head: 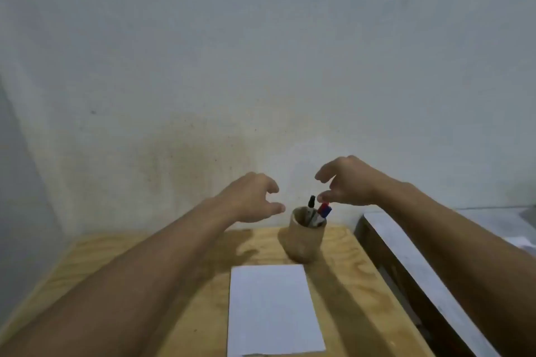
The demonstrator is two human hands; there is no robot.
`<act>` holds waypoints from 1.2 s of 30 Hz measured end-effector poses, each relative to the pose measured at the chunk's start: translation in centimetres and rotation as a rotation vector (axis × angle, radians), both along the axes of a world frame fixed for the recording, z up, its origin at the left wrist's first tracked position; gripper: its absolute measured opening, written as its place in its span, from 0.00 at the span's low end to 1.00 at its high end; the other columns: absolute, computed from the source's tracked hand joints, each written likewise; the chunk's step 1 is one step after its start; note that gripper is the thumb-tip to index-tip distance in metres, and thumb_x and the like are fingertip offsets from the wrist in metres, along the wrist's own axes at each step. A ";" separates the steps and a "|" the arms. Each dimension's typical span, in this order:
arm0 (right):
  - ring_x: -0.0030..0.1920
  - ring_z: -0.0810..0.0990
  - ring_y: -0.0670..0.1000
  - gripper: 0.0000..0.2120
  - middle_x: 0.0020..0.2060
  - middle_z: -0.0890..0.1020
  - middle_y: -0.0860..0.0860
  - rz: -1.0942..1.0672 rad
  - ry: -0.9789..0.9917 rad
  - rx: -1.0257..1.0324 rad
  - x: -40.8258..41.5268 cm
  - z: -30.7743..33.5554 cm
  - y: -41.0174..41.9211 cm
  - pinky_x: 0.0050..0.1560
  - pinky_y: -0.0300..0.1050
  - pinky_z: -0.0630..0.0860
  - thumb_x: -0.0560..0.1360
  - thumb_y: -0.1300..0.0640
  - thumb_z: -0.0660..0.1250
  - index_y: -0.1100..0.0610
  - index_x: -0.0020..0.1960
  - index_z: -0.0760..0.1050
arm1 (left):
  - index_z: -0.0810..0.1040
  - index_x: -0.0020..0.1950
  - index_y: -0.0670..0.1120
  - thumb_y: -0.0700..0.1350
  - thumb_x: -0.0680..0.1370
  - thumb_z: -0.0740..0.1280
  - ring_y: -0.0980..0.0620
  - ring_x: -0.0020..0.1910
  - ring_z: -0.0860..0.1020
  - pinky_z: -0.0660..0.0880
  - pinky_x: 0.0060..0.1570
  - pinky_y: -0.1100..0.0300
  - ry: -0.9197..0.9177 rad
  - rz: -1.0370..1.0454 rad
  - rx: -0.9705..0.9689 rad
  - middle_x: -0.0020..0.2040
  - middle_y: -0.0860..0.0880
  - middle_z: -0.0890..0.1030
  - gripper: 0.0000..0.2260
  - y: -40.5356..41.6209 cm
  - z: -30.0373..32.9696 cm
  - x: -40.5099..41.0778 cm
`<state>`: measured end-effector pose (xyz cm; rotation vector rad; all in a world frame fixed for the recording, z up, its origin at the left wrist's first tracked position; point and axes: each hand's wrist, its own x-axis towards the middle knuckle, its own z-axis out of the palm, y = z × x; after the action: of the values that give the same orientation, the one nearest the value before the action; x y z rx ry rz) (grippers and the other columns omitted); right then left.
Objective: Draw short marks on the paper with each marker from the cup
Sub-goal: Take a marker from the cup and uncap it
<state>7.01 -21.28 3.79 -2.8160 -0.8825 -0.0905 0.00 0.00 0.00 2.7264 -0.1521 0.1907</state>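
A brown cup (304, 240) stands on the wooden table (179, 293) near the wall. It holds three markers: one with a black cap (311, 201), one red (322, 207), one blue (327, 211). A blank white sheet of paper (272, 310) lies in front of the cup. My right hand (348, 182) hovers just above the markers, fingers spread, thumb tip close to the red cap but holding nothing. My left hand (252, 200) floats to the left of the cup, fingers curled apart, empty.
A pale wall (261, 66) rises right behind the table. To the right runs a grey metal bench or ledge (435, 278), with a dark gap between it and the table edge. Bare wood lies left of the paper.
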 end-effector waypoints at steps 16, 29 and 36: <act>0.40 0.82 0.55 0.17 0.36 0.83 0.57 -0.472 0.094 0.618 1.2 -12.5 0.0 0.42 0.51 0.79 0.69 0.48 0.74 0.63 0.42 0.81 | 0.77 0.60 0.46 0.42 0.75 0.63 0.44 0.56 0.77 0.75 0.55 0.48 -0.119 0.006 0.030 0.59 0.46 0.80 0.14 -6.1 -10.4 0.2; 0.33 0.74 0.50 0.21 0.34 0.78 0.53 -0.541 0.101 0.613 1.9 -13.1 1.0 0.31 0.41 0.68 0.67 0.41 0.74 0.59 0.41 0.77 | 0.73 0.66 0.48 0.41 0.75 0.66 0.44 0.57 0.78 0.77 0.56 0.48 -0.106 0.012 0.013 0.60 0.44 0.80 0.19 -6.1 -10.9 0.6; 0.37 0.76 0.52 0.19 0.36 0.79 0.53 -0.532 0.058 0.704 2.1 -13.3 1.3 0.33 0.41 0.68 0.69 0.43 0.74 0.59 0.43 0.77 | 0.70 0.69 0.51 0.40 0.74 0.66 0.42 0.56 0.78 0.77 0.54 0.45 -0.070 -0.005 -0.036 0.61 0.44 0.79 0.23 -5.7 -11.1 0.4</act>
<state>9.11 -19.94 -9.51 -2.2756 -0.0294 -0.3186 0.42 -5.70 -11.13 2.6851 -0.1729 0.2847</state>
